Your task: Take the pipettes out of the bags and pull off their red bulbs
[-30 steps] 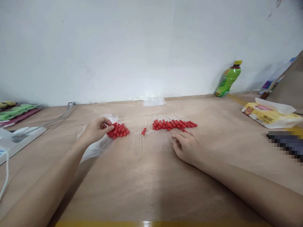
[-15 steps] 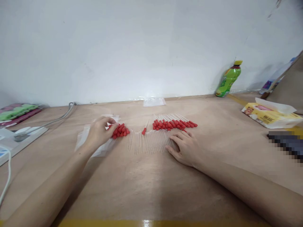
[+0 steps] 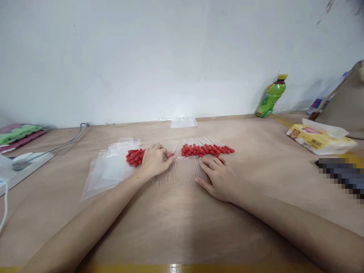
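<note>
My left hand [image 3: 156, 160] is over the left end of a row of clear glass tubes [image 3: 186, 170], its thumb and fingers closed at the red bulb of a lone dropper [image 3: 175, 149]. My right hand [image 3: 218, 175] rests palm down at the row's right end, thumb and fingers apart, fingertips on the tubes. A bit of red shows behind its fingers, partly hidden. Above the tubes lie several droppers with red rubber bulbs [image 3: 206, 150], glass tips pointing away. Left of my left hand is a pile of loose red bulbs [image 3: 134, 157], partly covered by the hand.
Clear plastic bags [image 3: 109, 168] lie at the left, another bag [image 3: 183, 123] by the wall. A power strip [image 3: 31, 167] with cables is far left. At the right are a green bottle [image 3: 271, 96], a yellow tissue pack [image 3: 321, 140] and a dark blurred object [image 3: 341, 174].
My left hand has moved right from the pile of red bulbs to the lone dropper. The bags and pile are more exposed. My right hand has stayed by the tubes.
</note>
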`<state>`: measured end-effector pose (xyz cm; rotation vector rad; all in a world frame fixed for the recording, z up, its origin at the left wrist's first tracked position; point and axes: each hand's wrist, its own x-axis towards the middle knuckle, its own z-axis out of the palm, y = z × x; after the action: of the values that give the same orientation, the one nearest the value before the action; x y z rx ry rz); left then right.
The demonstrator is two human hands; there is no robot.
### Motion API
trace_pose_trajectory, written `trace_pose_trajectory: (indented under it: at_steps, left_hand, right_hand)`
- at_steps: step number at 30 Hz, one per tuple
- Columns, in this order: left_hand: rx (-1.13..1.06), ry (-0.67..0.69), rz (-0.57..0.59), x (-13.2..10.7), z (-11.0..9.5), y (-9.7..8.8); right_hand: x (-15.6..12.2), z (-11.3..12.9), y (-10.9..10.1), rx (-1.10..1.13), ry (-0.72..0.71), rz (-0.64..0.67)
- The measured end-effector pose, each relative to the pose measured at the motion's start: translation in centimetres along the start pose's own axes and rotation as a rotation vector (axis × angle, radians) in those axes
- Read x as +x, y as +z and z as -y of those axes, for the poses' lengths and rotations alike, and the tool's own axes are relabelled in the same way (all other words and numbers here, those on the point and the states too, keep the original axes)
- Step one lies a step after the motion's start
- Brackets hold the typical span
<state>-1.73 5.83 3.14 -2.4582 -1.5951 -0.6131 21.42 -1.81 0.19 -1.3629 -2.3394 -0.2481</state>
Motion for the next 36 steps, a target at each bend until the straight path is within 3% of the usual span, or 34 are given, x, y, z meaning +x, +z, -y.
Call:
trace_pose_trajectory:
  at_steps: [6,10,15,22,26,31,33,36]
  left_hand:
    - [-0.091,-0.143,-0.199,-0.9,0.3,-0.3]
    - [-0.14,-0.114,-0.284,-2.7,0.5,-0.3]
    - [-0.189,-0.06,-0.321,-4.5,0.8,0.4]
    - [-0.253,-0.034,-0.345,-4.7,0.8,0.5]
    - [-0.261,0.052,-0.314,-5.1,0.5,0.1]
    - [-0.227,0.244,-0.226,-5.4,-0.2,-0.7]
    - [-0.209,0.32,-0.202,-5.5,-0.7,-1.0]
    - [-0.194,0.416,-0.215,-5.6,-1.6,-1.3]
  right_hand:
    - [0.1,0.0,-0.1,-0.002,-0.027,0.022]
    - [0.1,0.0,0.0,0.006,-0.023,0.024]
    - [0.1,0.1,0.1,0.011,-0.04,0.006]
    - [0.5,-0.2,0.3,0.012,-0.009,0.038]
    - [0.5,-0.3,0.5,0.035,-0.014,-0.01]
    - [0.5,-0.9,0.7,0.126,0.002,-0.268]
    - [0.6,-1.1,0.7,0.143,-0.06,-0.332]
    - [0.8,-1.1,0.7,0.136,-0.182,-0.313]
